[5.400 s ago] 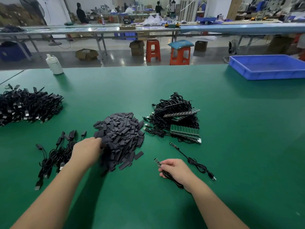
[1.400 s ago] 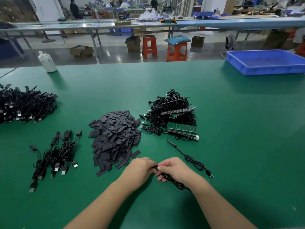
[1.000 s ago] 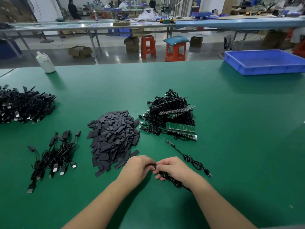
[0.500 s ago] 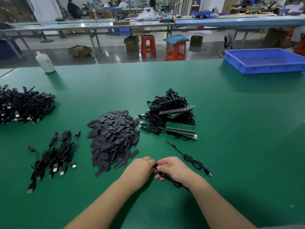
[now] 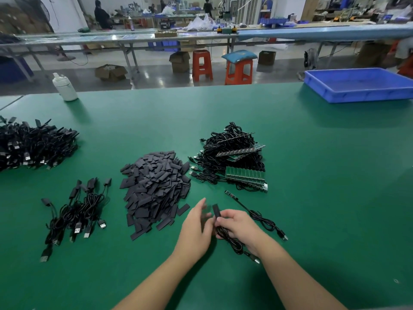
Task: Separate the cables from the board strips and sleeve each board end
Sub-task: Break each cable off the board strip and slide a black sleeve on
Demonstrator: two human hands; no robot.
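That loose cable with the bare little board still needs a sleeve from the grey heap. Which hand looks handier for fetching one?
Left, probably. The left hand is open, holds nothing, and is nearest the sleeve pile. The right hand grips a sleeved cable.

Factory floor (long workbenches [image 5: 201, 38], stools [image 5: 201, 64])

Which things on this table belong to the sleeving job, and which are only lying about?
Job:
- cable, held by right hand, black sleeve on its end
- left hand, blurred
- sleeve pile
- board strips with cables
- loose cable
- sleeved cables

Lying about:
- blue tray
- white bottle
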